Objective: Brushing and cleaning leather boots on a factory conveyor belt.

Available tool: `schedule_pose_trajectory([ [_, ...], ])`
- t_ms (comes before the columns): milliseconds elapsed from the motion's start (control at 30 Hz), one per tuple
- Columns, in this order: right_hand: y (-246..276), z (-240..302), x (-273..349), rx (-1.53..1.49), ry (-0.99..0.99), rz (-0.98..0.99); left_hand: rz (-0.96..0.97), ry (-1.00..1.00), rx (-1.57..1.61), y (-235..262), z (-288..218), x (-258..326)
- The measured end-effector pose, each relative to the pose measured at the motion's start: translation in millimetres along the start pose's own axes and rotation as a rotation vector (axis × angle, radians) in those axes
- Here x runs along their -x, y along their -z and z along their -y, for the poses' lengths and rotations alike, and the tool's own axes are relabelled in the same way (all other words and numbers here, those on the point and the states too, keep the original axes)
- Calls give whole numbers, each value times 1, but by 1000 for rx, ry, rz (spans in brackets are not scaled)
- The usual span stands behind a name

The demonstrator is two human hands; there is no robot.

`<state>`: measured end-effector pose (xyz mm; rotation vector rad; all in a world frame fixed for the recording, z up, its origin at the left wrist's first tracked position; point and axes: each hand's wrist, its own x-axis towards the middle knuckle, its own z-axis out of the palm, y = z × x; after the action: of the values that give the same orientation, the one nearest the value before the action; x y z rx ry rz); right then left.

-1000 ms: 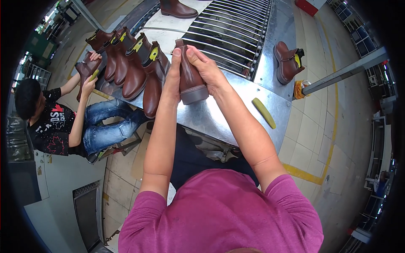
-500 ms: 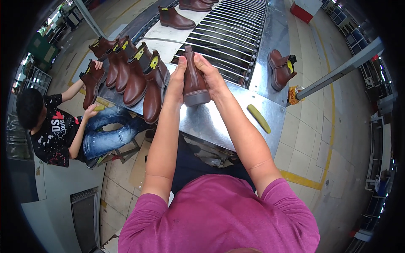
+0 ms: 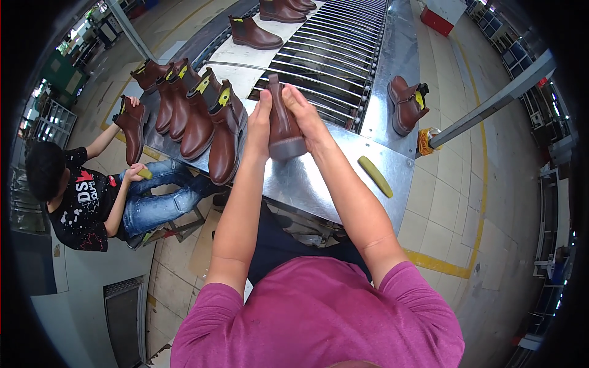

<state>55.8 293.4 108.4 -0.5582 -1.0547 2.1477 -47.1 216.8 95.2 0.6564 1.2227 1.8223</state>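
Both grips close on one brown boot (image 3: 283, 122) above the surface (image 3: 319, 178): left hand (image 3: 259, 126) at nine o'clock, right hand (image 3: 305, 119) at three.

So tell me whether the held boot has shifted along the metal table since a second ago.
Cannot tell: the boot, held in both hands, sits at the same spot against the table's roller edge; only the camera moved.

The person wears a magenta-pink short-sleeved shirt (image 3: 319, 319) of plain cloth, with no print showing, that fills the picture toward six o'clock. Its sleeves end above the elbows, so both forearms are bare, as are the left hand (image 3: 259, 126) and right hand (image 3: 307, 119), without gloves, rings or a watch. Dark trousers (image 3: 276, 245) show just beyond the shirt toward twelve o'clock.
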Motion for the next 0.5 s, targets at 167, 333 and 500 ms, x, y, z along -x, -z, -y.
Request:
schedule_pose_trajectory([
  [167, 46, -40, 53, 100, 270, 248, 1, -205, 383, 1, 70, 51],
  [333, 87, -34, 62, 365, 215, 266, -1, -184, 386, -13, 108, 72],
  [500, 127, -46, 85, 327, 80, 272, 77, -207, -38, -22, 119, 91],
])
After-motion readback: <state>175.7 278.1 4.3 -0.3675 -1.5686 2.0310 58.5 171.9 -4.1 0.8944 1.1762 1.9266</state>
